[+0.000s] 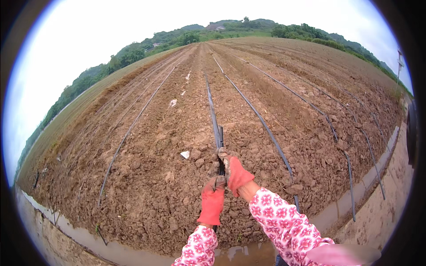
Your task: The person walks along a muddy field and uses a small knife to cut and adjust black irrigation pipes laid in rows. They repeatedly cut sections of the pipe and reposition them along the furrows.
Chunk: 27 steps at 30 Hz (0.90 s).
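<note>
A black drip irrigation hose (212, 108) runs down the furrow straight in front of me, and its near end comes up between my hands. My right hand (234, 172), in a muddy red glove, is closed around the hose just above the other hand. Directly below, my left hand (213, 199) in a matching glove is also closed on the dark hose, part of which shows under its wrist. A short black tube (221, 135) stands up beside the flat hose above my right fingers. The gloves hide how the two pieces meet.
More drip hoses lie along the rows, one on the left (128, 131) and another close on the right (262, 122). A white scrap (185, 154) rests on cloddy brown soil. A muddy water ditch (242, 255) and a concrete edge (377, 217) border the field.
</note>
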Each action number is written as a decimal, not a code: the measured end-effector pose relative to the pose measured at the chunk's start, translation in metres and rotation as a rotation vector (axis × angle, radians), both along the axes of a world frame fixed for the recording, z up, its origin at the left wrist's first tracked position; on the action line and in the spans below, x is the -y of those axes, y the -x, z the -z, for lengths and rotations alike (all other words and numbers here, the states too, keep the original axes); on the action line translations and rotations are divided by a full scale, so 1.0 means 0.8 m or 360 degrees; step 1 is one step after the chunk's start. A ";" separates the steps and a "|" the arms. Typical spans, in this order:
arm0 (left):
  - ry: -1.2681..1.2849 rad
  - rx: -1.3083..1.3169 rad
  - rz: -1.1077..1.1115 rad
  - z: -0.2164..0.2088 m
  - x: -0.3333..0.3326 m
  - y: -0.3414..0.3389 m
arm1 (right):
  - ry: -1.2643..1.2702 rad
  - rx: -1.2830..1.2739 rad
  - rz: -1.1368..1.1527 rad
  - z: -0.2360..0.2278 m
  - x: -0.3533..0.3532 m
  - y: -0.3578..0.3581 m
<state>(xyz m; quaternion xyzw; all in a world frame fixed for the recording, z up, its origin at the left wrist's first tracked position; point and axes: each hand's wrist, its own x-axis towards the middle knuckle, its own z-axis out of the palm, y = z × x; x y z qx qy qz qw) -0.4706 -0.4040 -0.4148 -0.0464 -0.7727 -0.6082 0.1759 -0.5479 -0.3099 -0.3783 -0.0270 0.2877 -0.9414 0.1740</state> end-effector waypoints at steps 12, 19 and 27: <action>0.0189 0.0322 0.0033 0.109 -0.002 -0.059 | -0.0482 0.0361 0.0152 0.136 -0.008 -0.055; 0.0042 0.0434 0.0088 0.106 -0.022 -0.041 | -0.0643 0.0367 0.0276 0.198 -0.024 -0.004; -0.0121 -0.0089 0.0020 -0.006 -0.014 -0.043 | -0.0206 0.0006 0.0364 -0.021 -0.003 -0.058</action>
